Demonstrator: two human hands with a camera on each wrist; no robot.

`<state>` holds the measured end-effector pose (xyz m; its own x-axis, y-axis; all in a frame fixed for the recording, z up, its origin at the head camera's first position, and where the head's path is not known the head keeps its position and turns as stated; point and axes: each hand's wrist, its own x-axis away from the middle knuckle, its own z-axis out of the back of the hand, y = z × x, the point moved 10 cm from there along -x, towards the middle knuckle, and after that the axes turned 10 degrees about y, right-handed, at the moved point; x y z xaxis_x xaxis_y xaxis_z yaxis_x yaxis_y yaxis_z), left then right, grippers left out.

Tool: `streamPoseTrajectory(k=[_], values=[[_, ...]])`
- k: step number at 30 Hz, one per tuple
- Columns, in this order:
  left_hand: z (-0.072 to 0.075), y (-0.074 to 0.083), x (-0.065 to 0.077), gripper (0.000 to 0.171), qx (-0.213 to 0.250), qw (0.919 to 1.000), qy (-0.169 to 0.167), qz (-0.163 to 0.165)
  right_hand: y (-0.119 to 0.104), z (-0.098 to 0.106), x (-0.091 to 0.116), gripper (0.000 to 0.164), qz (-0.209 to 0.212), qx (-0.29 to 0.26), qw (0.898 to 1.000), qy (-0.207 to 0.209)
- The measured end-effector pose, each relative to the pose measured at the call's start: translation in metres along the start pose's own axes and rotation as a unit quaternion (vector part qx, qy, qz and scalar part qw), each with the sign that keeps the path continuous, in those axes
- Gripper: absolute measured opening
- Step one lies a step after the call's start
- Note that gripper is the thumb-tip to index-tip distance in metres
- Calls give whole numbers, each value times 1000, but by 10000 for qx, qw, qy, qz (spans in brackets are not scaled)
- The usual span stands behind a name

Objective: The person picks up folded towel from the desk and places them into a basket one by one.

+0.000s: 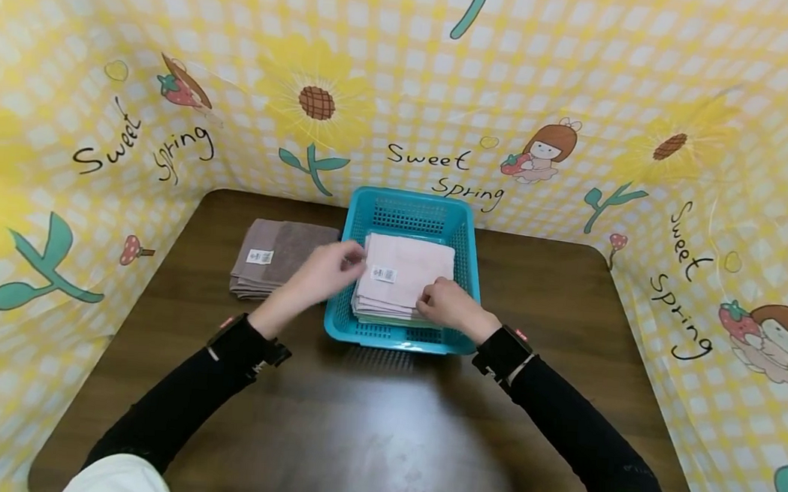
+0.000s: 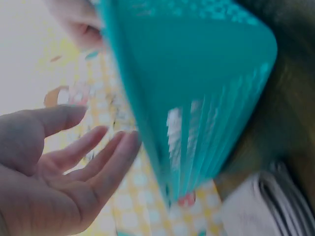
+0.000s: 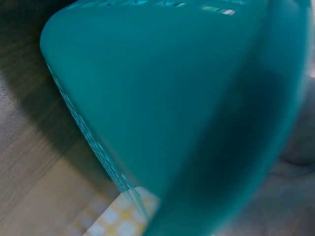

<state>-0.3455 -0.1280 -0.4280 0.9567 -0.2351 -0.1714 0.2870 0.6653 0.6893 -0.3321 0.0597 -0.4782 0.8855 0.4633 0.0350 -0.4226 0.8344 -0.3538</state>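
A stack of folded pale pink towels [image 1: 410,258] with a white label lies in a turquoise plastic basket [image 1: 399,345]; a greenish layer shows at its bottom. My left hand [image 1: 336,265] hovers at the basket's left rim, by the stack's left edge. In the left wrist view its fingers [image 2: 106,172] are spread and loosely bent, with nothing between them. My right hand [image 1: 454,306] is over the stack's front right corner, fingers curled down at the towels. Whether it pinches the cloth is not visible, since the basket wall [image 3: 162,98] covers most of that hand in the right wrist view.
A stack of folded brown towels [image 1: 292,251], also labelled, lies just left of the basket on the dark wooden table [image 1: 369,425]. Yellow checked cloth [image 1: 403,88] with printed flowers hangs behind the table and along both sides.
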Motion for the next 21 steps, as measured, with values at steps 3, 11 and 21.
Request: streamPoseTrajectory(k=[3, 11, 21], values=[[40, -23, -1, 26, 25, 9977, 659, 178, -1, 1, 0, 26, -41, 18, 10000, -27], [71, -110, 1, 31, -818, 9958, 217, 340, 0, 5, 0, 26, -88, 79, 9999, 52], [21, -137, 20, 39, -1618, 9816, -846, -567, 0, 3, 1, 26, -50, -112, 9999, -44]])
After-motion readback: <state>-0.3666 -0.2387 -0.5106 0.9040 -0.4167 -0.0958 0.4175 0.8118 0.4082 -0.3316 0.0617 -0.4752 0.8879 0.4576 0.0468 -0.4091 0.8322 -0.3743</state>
